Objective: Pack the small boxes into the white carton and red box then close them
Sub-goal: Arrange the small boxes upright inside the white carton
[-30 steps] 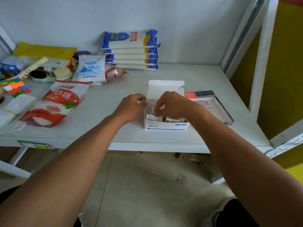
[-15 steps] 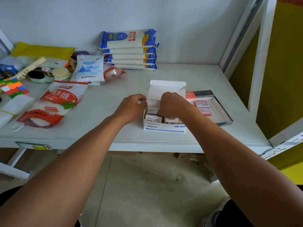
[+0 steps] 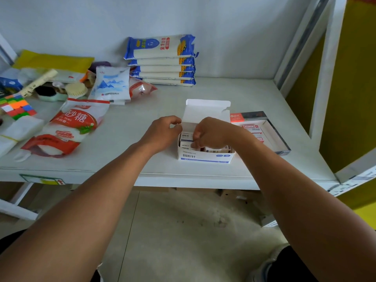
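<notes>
- Spanning the view, a pale grey shelf board (image 3: 234, 92) carries everything; the white carton (image 3: 205, 156) near its front edge serves as the landmark.
- Well to the left of the carton and behind it lie a stack of blue-and-white noodle packs (image 3: 162, 60), a red-and-white sugar bag (image 3: 67, 127) and a colourful puzzle cube (image 3: 17, 105), all apart from the work.
- Just to the right of the carton, touching or nearly so, sits the red box (image 3: 262, 131), open as a shallow tray with a few red-labelled small boxes (image 3: 251, 128) lying flat inside.
- The carton itself stands with its lid flap upright at the back; blue-printed small boxes (image 3: 187, 137) fill its left side, and more show along the front wall.
- Left hand (image 3: 162, 133) is curled at the carton's left wall; whether it pinches the side flap or only rests there I cannot tell.
- Right hand (image 3: 211, 132) reaches into the carton, fingertips (image 3: 195, 144) pressed on the small boxes; a true grasp cannot be confirmed.
- Likely step: seating the last boxes before folding the lid.
- Risks: a box left proud or tilted would stop the lid tucking in; pushing down hard could buckle the thin front wall; a sideways shove could slide the light carton toward the shelf edge or against the red box.
</notes>
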`<state>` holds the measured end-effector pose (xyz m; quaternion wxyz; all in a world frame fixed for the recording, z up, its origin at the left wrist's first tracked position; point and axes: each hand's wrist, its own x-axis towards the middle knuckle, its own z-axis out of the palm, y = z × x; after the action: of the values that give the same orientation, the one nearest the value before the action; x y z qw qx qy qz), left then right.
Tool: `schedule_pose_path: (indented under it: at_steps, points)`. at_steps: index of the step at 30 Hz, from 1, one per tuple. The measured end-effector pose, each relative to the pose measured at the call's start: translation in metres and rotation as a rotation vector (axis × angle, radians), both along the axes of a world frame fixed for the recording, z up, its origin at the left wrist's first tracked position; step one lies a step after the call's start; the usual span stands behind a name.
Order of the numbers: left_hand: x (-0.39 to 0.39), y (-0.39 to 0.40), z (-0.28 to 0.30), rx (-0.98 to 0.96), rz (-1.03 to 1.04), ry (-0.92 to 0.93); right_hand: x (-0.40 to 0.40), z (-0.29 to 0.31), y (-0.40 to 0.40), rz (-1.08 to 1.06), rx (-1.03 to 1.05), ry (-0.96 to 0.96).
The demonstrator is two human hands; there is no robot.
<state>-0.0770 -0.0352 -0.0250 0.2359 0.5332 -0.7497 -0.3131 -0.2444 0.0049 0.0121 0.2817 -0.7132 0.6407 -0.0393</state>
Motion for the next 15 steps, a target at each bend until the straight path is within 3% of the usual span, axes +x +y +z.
schedule_pose_path:
  at_steps: [4, 9, 15]
  points:
    - [0.000, 0.000, 0.001, -0.001, 0.004, 0.002, -0.008, 0.001, 0.000, -0.010, 0.045, -0.118]
    - [-0.001, 0.000, 0.001, 0.005, 0.015, -0.006, -0.010, 0.004, -0.003, -0.037, 0.082, -0.102]
    - [-0.002, 0.001, 0.000, 0.020, 0.014, -0.016, 0.007, -0.014, -0.010, -0.127, -0.099, 0.138]
